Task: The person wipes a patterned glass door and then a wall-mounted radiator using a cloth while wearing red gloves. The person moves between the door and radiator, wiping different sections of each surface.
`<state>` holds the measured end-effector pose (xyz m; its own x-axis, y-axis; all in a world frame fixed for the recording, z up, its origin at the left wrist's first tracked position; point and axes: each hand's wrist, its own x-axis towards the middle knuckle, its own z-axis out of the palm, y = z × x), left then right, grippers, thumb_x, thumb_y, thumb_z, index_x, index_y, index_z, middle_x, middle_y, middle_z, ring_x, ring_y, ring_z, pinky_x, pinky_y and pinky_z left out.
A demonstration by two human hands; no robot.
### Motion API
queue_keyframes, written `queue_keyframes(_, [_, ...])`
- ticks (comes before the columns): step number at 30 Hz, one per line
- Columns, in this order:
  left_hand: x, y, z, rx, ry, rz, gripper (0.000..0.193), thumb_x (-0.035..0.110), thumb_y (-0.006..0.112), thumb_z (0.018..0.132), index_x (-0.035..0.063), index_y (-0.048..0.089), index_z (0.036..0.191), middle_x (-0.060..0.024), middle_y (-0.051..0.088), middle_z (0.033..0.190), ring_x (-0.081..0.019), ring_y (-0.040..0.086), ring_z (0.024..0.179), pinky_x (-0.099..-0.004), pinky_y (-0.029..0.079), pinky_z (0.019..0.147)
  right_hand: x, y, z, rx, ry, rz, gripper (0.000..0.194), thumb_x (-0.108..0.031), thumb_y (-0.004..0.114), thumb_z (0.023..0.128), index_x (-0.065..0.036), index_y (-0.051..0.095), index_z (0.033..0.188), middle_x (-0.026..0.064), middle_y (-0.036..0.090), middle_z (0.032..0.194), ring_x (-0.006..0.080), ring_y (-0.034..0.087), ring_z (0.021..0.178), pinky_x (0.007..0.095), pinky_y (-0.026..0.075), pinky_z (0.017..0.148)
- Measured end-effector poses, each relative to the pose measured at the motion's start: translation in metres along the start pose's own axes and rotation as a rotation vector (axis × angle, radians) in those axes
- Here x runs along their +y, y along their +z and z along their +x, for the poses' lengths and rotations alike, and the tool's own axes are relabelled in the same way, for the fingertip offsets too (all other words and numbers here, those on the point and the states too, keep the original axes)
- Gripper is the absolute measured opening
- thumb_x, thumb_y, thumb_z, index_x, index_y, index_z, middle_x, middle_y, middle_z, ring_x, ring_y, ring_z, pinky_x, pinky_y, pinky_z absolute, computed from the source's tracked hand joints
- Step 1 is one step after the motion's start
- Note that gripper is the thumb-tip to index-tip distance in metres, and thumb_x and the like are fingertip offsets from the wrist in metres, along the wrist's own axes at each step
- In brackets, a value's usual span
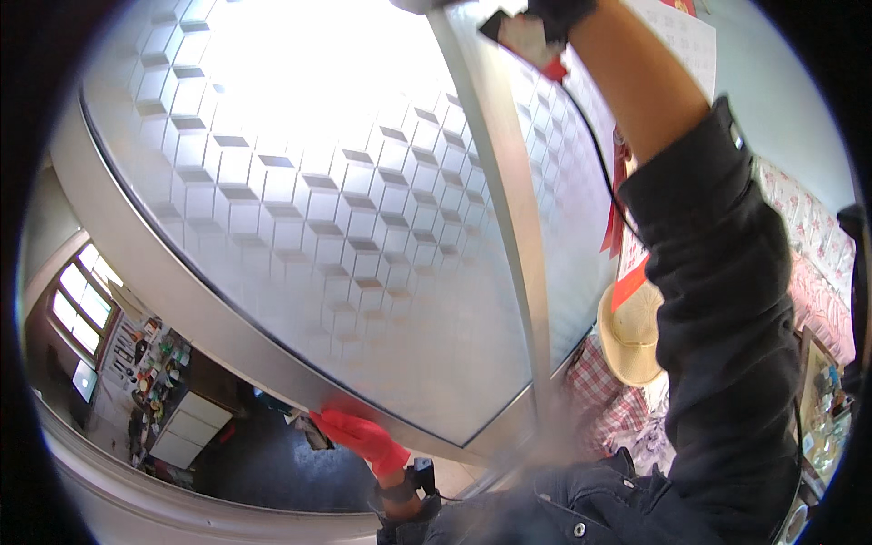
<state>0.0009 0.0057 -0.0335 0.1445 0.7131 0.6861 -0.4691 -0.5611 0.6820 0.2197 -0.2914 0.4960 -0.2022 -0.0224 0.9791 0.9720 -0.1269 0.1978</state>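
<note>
A metal-framed door [306, 371] with patterned frosted glass [361, 225] fills the middle of the view. My left hand [361, 439], in a red glove, lies with its fingers together along the frame's outer edge; its thumb is hidden, so a grip cannot be made out. A small grey-brown thing [315, 434] shows just below those fingers, and whether the hand touches it is unclear. My right arm [722, 286] reaches up past a metal upright [507, 197]. At its wrist hangs a pale device [528, 37] with a red part and a black cable. My right hand is beyond the top edge.
Through the opening at left are a window [82, 300], a cluttered counter [153, 381], a white cabinet [191, 429] and a dark floor [279, 470]. At right are a straw hat [630, 340], checked cloth [606, 392], pink floral fabric [814, 272] and a glass-topped surface [821, 402].
</note>
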Motion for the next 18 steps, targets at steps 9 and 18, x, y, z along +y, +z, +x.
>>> queue_keyframes(9, [0.015, 0.002, 0.009, -0.08, 0.023, -0.033, 0.053, 0.023, 0.036, 0.114, -0.0005, 0.025, 0.16, -0.0153, 0.044, 0.153, -0.0268, 0.051, 0.127, -0.038, 0.045, 0.108, -0.038, -0.013, -0.129, 0.041, 0.162, 0.059, 0.069, -0.026, 0.076, 0.086, -0.009, 0.05, 0.148, 0.0237, 0.055, 0.144, 0.0409, 0.05, 0.136, 0.0444, 0.041, 0.115])
queue_keyframes(18, [0.024, 0.002, 0.009, -0.064, -0.13, -0.165, 0.055, 0.029, 0.036, 0.114, 0.0039, 0.022, 0.161, -0.0152, 0.041, 0.153, -0.0259, 0.05, 0.129, -0.0386, 0.043, 0.111, -0.074, -0.024, -0.289, -0.037, 0.25, -0.105, 0.078, -0.02, 0.087, 0.073, -0.011, 0.054, 0.143, 0.0237, 0.04, 0.155, 0.0515, 0.036, 0.144, 0.0577, 0.039, 0.115])
